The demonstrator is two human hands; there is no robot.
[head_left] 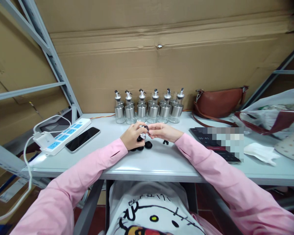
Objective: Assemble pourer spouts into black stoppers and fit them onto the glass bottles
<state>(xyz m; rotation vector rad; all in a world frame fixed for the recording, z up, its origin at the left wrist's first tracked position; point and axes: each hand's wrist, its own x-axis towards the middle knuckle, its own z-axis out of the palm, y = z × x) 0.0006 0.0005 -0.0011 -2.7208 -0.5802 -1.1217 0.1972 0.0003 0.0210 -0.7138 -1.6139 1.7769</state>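
My left hand [131, 135] is closed around a silver pour spout [142, 134] with a black base, held just above the table. A small black flap [146, 128] sits at the spout's top, and the fingertips of my right hand [164, 131] pinch it. Black round stoppers [148, 145] lie on the table beneath my left hand, partly hidden by it. Close below my right hand are a few small black pieces [165, 142]. Behind both hands stand rows of glass oil bottles [141, 111] with steel sleeves, the front ones topped by silver spouts with black flaps.
To the left, a phone [83, 139] lies beside a white power strip [71, 134] with a plugged-in charger and cable. On the right are a brown bag [217, 102], a dark tablet-like device [210, 145], a white tissue [261, 153] and a clear plastic bag [279, 104]. Cardboard [127, 62] backs the table.
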